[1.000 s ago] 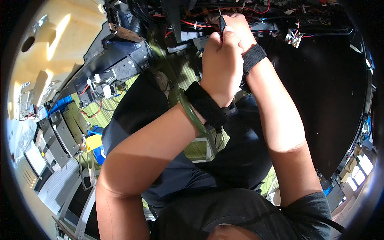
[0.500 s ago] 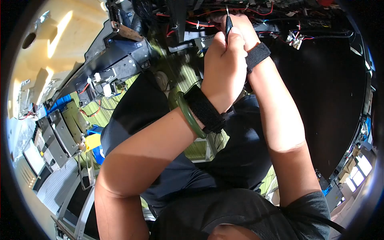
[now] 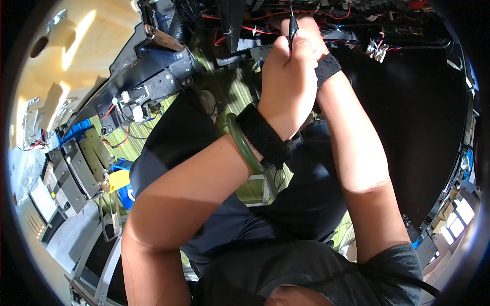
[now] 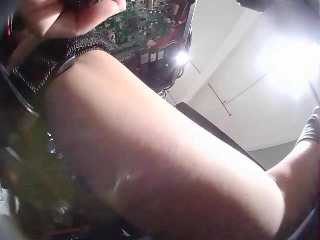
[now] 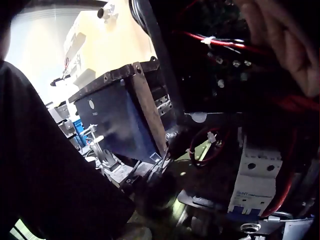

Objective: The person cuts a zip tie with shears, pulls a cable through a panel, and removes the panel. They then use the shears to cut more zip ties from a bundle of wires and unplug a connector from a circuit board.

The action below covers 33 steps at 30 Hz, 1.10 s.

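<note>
In the head view my left hand [image 3: 291, 81] grips a slim black-handled tool [image 3: 293, 26] with a thin metal shaft, its thumb lying along the handle. The shaft points up into the dark wiring [image 3: 265, 15] at the top of the view. Just behind it, my right hand [image 3: 307, 31] reaches into the same wiring, its fingertips in shadow. Bent fingers of the right hand [image 4: 75, 17] show at the upper left of the left wrist view, beside a green circuit board [image 4: 135, 25]. What the right hand holds, I cannot tell.
A red wire [image 3: 332, 15] runs near the hands, and white connectors [image 3: 376, 51] hang to the right. In the right wrist view a white circuit breaker [image 5: 256, 175] sits below the wiring, left of a red cable. A large cream panel [image 3: 71, 56] stands at the left.
Compared with one second ago, the left hand and its tool sit slightly farther right in the head view. The right hand has shifted only a little and remains at the wiring.
</note>
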Tool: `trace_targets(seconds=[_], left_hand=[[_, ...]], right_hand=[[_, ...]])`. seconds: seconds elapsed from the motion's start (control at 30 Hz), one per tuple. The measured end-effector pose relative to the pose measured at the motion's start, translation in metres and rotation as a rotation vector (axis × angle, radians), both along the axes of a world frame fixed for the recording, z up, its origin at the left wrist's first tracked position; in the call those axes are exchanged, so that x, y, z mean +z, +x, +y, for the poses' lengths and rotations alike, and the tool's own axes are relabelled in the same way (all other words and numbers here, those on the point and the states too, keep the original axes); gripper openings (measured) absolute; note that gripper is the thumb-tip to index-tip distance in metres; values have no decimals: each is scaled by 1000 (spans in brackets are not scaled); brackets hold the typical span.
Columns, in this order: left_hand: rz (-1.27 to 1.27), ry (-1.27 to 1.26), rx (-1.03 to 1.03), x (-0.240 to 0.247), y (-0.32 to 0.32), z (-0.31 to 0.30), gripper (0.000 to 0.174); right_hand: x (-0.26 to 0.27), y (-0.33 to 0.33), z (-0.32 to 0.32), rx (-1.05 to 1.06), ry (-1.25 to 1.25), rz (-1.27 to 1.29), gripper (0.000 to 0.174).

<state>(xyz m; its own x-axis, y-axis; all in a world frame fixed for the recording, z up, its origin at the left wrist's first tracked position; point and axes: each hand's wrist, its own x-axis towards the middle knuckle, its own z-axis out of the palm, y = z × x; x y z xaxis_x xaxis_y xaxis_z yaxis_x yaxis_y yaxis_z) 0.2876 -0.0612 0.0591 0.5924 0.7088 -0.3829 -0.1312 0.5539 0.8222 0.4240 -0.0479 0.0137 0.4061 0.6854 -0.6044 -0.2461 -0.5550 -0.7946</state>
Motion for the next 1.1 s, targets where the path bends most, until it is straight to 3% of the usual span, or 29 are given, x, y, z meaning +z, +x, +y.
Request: trace_targets(seconds=[0.03, 0.1, 0.23, 0.3, 0.43, 0.53, 0.57, 0.67, 0.73, 0.77, 0.8, 0.87, 0.93, 1.07, 1.1], left_hand=[[4, -6, 6, 2, 0, 1, 31], [-1, -14, -6, 3, 0, 2, 30], [-21, -16, 4, 1, 3, 0, 30], [-10, -21, -1, -1, 2, -2, 30], [32, -47, -7, -4, 4, -4, 29], [43, -67, -3, 3, 5, -4, 29], [13, -186, -26, 7, 4, -5, 28], [49, -135, -17, 6, 8, -7, 28], [29, -134, -36, 8, 8, -7, 27], [41, -149, -52, 9, 9, -6, 26], [53, -165, -69, 11, 10, -6, 26], [40, -157, -90, 13, 12, -7, 25], [16, -168, -94, 12, 15, -9, 25], [-89, -262, -81, -4, 22, -15, 26], [-22, -219, -82, -6, 22, -18, 28]], right_hand=[[-6, -1, -2, -2, 1, -1, 28], [-15, -8, -5, 222, 88, -549, 18], [-10, -15, -8, 164, 25, -457, 20], [-14, -21, -5, 0, 57, -461, 20], [-23, -17, 0, -10, -17, -447, 21], [-25, -15, -1, -25, 10, -421, 21], [-25, -16, -1, -30, 31, -403, 21], [-30, -12, -3, -26, 126, -434, 19], [-23, -9, -7, 60, 107, -381, 19], [-24, -7, -11, 72, 191, -226, 20], [-23, -6, -12, 77, 191, -264, 21], [-21, -7, -17, -58, 250, -175, 17], [-3, -8, -30, -149, 170, -163, 22], [26, -15, -55, -303, 157, -123, 15], [41, -14, -65, -202, 122, -138, 16]])
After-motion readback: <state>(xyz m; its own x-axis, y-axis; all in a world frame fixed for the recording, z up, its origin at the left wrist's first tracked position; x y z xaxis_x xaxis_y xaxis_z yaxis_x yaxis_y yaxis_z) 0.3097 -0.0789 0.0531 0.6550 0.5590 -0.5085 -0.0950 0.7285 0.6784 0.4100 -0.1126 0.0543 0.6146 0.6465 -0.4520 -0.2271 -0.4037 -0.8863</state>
